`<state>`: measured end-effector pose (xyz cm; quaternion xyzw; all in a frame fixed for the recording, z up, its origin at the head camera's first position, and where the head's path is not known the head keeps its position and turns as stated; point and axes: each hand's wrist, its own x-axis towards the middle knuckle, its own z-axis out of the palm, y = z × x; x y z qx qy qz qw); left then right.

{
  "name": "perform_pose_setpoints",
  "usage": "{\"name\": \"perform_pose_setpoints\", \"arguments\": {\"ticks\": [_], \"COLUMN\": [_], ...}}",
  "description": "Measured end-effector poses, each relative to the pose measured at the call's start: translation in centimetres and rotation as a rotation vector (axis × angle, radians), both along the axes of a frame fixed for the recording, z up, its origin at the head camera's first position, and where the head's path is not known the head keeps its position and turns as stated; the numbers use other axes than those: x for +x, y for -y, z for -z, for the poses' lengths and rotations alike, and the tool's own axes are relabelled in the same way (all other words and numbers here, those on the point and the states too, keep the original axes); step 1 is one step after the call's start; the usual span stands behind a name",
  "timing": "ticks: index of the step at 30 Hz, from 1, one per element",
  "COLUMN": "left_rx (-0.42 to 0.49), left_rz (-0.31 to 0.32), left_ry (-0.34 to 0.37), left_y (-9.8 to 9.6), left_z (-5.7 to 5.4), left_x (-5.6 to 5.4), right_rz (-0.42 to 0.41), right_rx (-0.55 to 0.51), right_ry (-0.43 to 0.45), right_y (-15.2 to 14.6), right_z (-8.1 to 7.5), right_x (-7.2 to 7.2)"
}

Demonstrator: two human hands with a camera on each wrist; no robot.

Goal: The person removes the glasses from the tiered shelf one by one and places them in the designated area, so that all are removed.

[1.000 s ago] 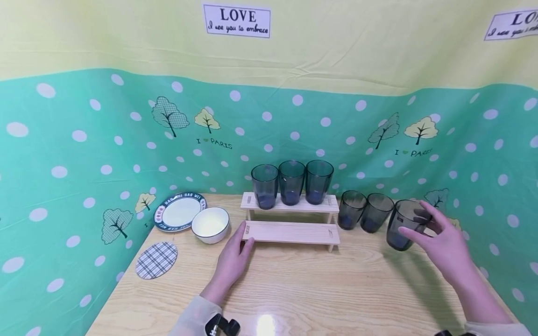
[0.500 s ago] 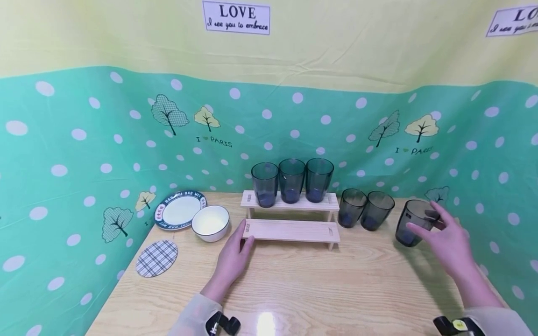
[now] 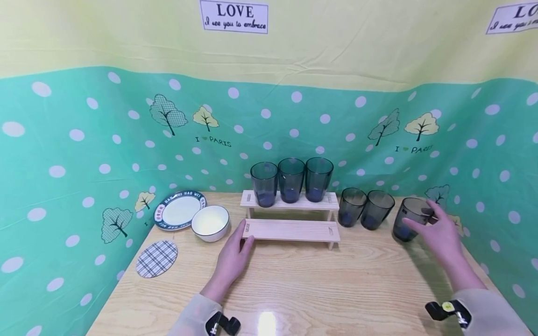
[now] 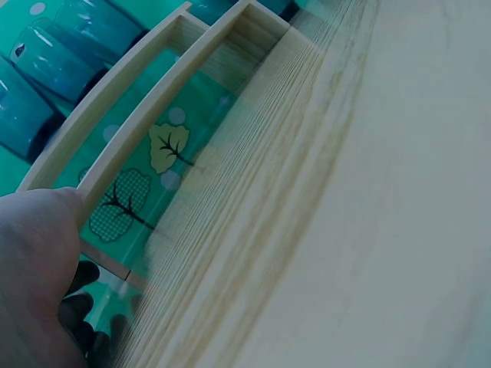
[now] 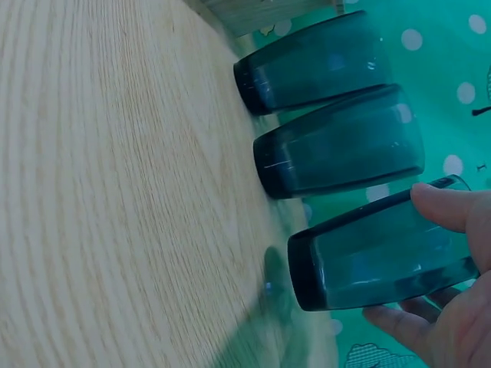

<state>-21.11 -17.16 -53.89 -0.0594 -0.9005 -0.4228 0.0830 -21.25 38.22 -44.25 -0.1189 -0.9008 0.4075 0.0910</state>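
Note:
In the head view my right hand [image 3: 439,233] holds a dark tinted drinking glass [image 3: 406,232] upright at the right of the table. The right wrist view shows the thumb on one side of this glass [image 5: 376,257] and fingers on the other. Whether its base touches the table, I cannot tell. Two matching glasses [image 3: 352,210] [image 3: 375,212] stand side by side just left of it. My left hand [image 3: 232,259] grips the left end of a two-tier wooden rack [image 3: 290,231], thumb on the lower board's edge. Three tall tinted glasses [image 3: 291,182] stand in a row on its upper tier.
Left of the rack are a white bowl [image 3: 211,223] and a blue-rimmed plate [image 3: 180,211]. A checked round coaster [image 3: 157,259] lies nearer the table's left edge. A green and yellow printed curtain [image 3: 269,112] hangs behind and at the sides.
My right hand has carried the glass first a little rightward, then back and slightly left toward the two standing glasses. The left hand has stayed on the rack.

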Motion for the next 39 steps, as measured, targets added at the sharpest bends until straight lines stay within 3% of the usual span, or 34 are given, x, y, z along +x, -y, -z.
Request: {"name": "perform_pose_setpoints", "arguments": {"ticks": [22,39], "left_rx": [-0.006,0.006], "left_rz": [-0.013,-0.008], "left_ry": [0.005,0.007], "left_y": [-0.1,-0.2], "left_z": [-0.1,-0.2], "left_x": [0.1,0.2], "right_rz": [0.014,-0.044], "right_rx": [-0.034,-0.056], "right_ry": [-0.029,-0.055], "right_y": [0.2,0.3], "right_z": [1.6,2.1], "right_x": [-2.7,-3.1]}}
